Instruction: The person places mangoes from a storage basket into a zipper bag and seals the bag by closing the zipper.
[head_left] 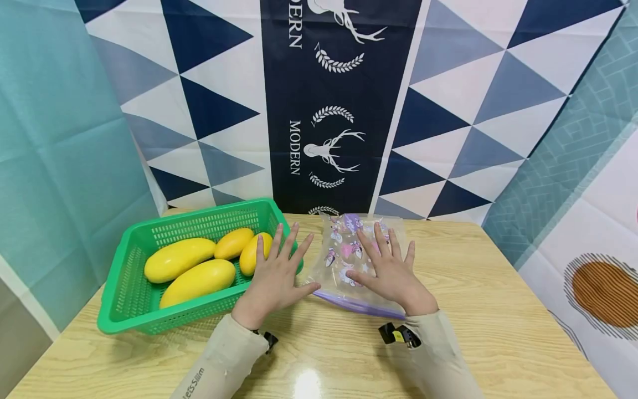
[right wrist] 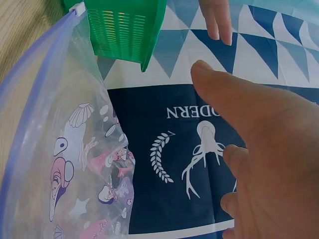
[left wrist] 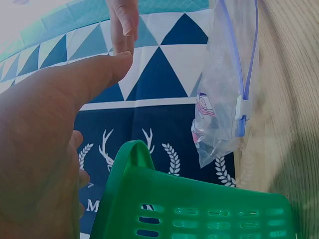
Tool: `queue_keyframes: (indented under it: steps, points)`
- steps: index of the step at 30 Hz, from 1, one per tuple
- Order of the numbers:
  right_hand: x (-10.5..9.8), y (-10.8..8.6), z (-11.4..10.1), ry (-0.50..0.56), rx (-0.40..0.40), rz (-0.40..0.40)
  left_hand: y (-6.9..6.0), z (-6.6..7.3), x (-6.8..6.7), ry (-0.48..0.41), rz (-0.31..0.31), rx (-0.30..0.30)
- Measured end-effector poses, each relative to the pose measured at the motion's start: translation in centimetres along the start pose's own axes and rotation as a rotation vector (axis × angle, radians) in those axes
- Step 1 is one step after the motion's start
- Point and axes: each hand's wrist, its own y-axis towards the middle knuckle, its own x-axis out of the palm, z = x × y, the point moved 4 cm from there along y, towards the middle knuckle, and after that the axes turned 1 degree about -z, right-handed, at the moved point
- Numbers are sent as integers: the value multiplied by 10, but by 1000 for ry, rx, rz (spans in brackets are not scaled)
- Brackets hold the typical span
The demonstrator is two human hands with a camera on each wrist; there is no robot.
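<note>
My left hand [head_left: 277,276] is spread with straight fingers above the right end of a green plastic basket [head_left: 117,282], holding nothing. Inside the basket lie several smooth yellow fruits, mango-like in shape, among them a long one [head_left: 198,281] and a smaller one [head_left: 234,244]. My right hand [head_left: 391,269], also spread and holding nothing, hovers over a clear zip bag [head_left: 331,277] printed with pink and purple cartoon figures. The bag lies on the table with its purple zip edge towards me. In the left wrist view, a slider [left wrist: 242,108] sits on the zip.
The wooden table [head_left: 498,310] carries the basket on the left and the bag at the middle. Behind it hangs a patterned cloth [head_left: 319,94] with triangles and deer heads. A teal cloth [head_left: 70,166] stands along the left side.
</note>
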Motion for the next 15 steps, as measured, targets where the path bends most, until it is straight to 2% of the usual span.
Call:
queue_keyframes:
  steps: [7,15]
  points:
    - [0,-2,0,24,-12,-29,1,3,2,-11,-17,22]
    - [10,-1,-5,22,-43,-100,2,15,8,41,38,137]
